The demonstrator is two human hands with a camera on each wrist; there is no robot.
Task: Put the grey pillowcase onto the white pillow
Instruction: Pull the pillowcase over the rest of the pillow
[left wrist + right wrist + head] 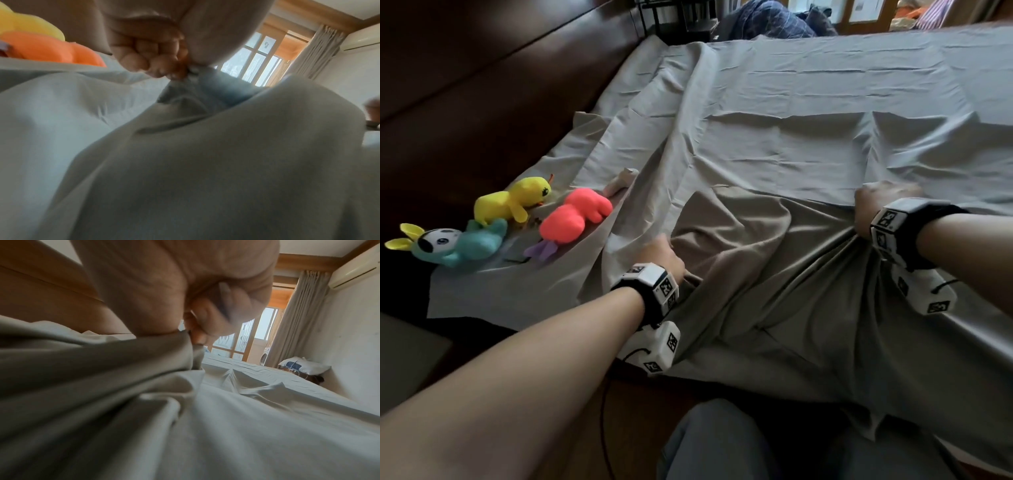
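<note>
- The grey pillowcase (pixel 774 274) lies rumpled on the bed (pixel 825 85), near its front edge, bunched between the two hands and trailing over that edge.
- The left hand (pixel 661 257) has its fingers (pixel 148 61) curled tight, its grip clamped on a pinch of the cloth.
- The right hand (pixel 876 209) is likewise fisted on a gathered fold; its fingers (pixel 205 318) pinch the cloth.
- It looks thin, light and limp: soft woven cloth that creases readily and will sag wherever it is not held.
- I'd judge the best hold to be the hem of the open end, one hand at each corner, so that the mouth spreads.
- A white pillow (pixel 304 366) sits well apart, by the far wall; it looks plump and soft.
- Three plush toys (pixel 517 212), matte and squashy, lie on the bedsheet (pixel 791 144) to the left.
</note>
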